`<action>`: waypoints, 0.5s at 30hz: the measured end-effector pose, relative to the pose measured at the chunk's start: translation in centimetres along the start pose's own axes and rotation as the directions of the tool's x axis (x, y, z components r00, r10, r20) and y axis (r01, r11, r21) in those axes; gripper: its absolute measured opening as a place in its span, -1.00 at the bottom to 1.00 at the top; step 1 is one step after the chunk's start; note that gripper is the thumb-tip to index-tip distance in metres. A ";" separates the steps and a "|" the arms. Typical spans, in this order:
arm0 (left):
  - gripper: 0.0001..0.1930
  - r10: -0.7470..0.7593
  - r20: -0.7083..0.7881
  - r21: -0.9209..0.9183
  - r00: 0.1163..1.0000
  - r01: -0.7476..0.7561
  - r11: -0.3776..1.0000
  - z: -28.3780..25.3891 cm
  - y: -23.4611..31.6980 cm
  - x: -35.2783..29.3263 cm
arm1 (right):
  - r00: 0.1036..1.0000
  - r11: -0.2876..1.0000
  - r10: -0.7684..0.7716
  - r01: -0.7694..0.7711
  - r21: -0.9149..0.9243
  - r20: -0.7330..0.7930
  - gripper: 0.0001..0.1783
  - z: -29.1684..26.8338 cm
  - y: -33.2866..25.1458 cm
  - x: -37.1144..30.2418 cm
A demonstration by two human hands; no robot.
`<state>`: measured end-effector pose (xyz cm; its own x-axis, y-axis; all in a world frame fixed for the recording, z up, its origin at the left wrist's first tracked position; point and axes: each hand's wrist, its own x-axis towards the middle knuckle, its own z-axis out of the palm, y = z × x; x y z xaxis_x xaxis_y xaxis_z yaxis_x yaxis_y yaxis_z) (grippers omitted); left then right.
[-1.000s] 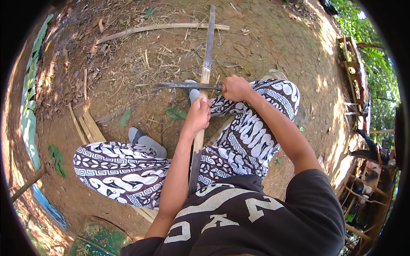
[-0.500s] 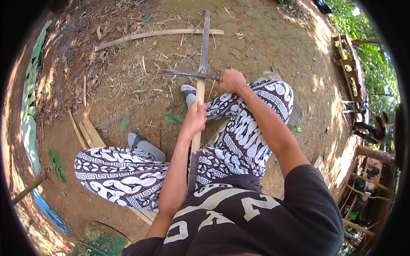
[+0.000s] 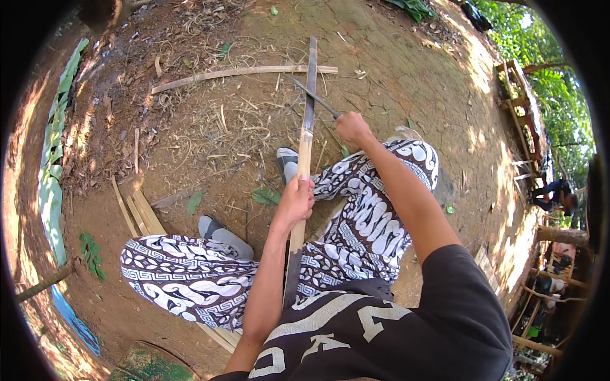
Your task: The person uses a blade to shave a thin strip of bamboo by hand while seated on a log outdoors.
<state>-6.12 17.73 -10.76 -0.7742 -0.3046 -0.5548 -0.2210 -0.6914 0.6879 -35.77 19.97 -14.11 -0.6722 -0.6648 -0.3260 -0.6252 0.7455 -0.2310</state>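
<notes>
A long flat bamboo slat (image 3: 304,155) runs from my waist out over the ground, pale in its middle and dark at both ends. My left hand (image 3: 295,202) is wrapped around its pale middle. In my right hand (image 3: 353,129) is a knife (image 3: 325,105), its handle mostly hidden by the fingers. The narrow dark blade slants up and left across the far dark stretch of the slat. Whether blade and slat touch, I cannot tell. Below my left hand, the slat's near end lies against my patterned trousers (image 3: 190,273).
Thin curled shavings (image 3: 222,127) litter the dirt. Beyond the slat lies another bamboo strip (image 3: 241,72). Several cut slats (image 3: 145,213) rest beside my left knee. A green rusty drum (image 3: 152,365) stands lower left. At far right are a wooden structure (image 3: 562,238) and another person (image 3: 556,193).
The knife has moved outward along the slat, from the edge of the pale part onto the dark far part, and its blade has turned to a steeper slant. The view has shifted slightly.
</notes>
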 end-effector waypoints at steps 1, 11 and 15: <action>-0.65 0.004 0.055 -0.051 0.998 -0.001 0.999 -0.1 0.2 0.0 | 0.998 0.998 0.052 -0.050 0.044 -0.040 -0.57 0.0 0.3 0.6; -0.53 0.071 0.031 -0.074 0.997 -0.069 0.995 -2.2 -0.5 0.4 | 0.916 0.933 -0.322 0.349 -0.082 0.239 -0.62 -1.5 -5.0 -7.8; -0.54 0.068 0.020 -0.054 0.997 -0.067 0.996 -1.9 -0.5 0.4 | 0.896 0.913 -0.381 0.403 -0.058 0.229 -0.72 -1.6 -5.0 -9.1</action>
<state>-5.15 16.67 -12.18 -0.7989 -0.3382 -0.4974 -0.1359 -0.7040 0.6971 -27.14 22.20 -8.50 -0.2730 -0.8686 -0.4134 -0.8650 0.4097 -0.2897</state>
